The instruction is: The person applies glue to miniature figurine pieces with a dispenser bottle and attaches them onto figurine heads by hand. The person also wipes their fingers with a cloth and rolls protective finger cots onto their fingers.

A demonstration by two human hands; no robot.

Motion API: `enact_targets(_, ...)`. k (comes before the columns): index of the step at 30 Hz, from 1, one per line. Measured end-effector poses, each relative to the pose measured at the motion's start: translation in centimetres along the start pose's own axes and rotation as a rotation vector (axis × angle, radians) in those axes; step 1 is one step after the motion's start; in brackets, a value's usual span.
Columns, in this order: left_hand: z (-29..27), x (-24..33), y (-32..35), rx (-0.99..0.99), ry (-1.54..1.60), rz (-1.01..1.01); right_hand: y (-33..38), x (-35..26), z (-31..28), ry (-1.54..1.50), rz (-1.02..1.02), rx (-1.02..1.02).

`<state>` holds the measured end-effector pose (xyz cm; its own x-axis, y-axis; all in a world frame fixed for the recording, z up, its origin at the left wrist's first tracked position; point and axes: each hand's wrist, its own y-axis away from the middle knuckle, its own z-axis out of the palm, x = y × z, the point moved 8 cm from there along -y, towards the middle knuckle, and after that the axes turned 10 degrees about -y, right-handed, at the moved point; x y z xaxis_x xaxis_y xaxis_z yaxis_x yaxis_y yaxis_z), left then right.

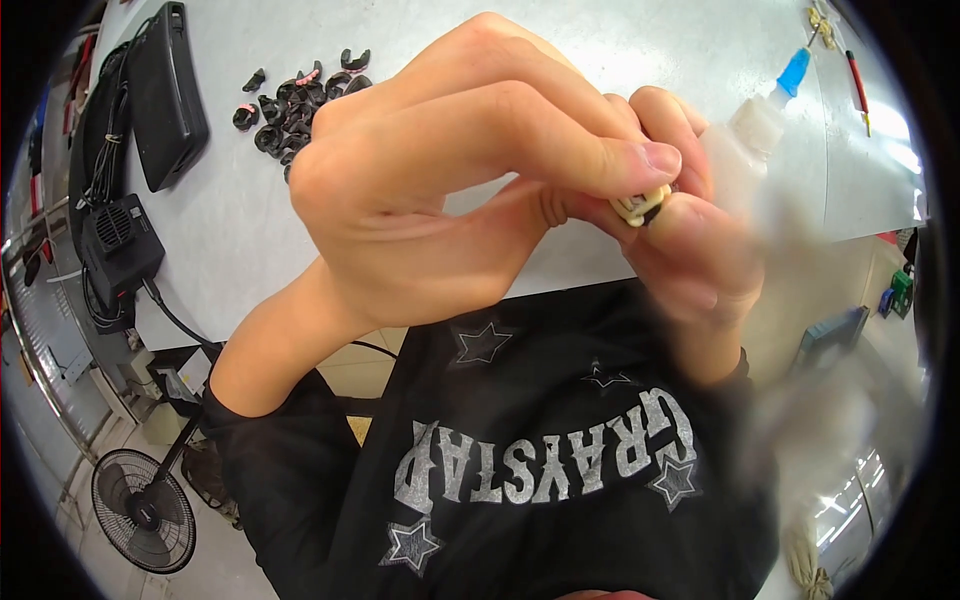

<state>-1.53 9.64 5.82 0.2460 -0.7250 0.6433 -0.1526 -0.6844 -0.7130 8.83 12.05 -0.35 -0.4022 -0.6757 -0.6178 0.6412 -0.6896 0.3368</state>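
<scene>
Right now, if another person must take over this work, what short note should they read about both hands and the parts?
Left hand: raised close to the camera, thumb and fingers pinching a small cream and black part.
Right hand: blurred, also gripping the same part from the other side.
Parts: a pile of small black clips, some with pink, lies on the grey table far left. A translucent squeeze bottle with blue tip is behind the right hand.
Done: one part is picked up and held by both hands.
Left: the pile remains on the table; what is being done to the held part cannot be seen.
</scene>
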Motion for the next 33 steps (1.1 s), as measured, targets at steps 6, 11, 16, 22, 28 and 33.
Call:
enact_targets(6,-0.2,-0.4,0.3,-0.007,-0.038,-0.095,-0.3,-1.0,0.3,0.095,-0.063,-0.063)
enact_targets(11,0.2,-0.2,-0.2,-0.063,-0.048,-0.107,-0.1,-1.7,-0.8,0.167,-0.106,-0.096)
enact_targets(16,0.3,-0.5,0.0,-0.108,-0.072,-0.074,0.0,-2.3,-1.9,0.226,-0.142,-0.118)
enact_targets(22,0.0,-1.0,0.2,-0.068,-0.131,-0.114,0.4,-3.1,-1.8,0.255,-0.222,-0.135)
enact_targets(28,-0.2,-1.1,0.2,-0.049,-0.124,-0.195,1.2,-4.4,-1.0,0.267,-0.437,-0.141)
enact_targets(33,0.0,-1.1,0.5,-0.018,-0.148,-0.192,0.8,-4.4,-1.6,0.48,-0.47,-0.001)
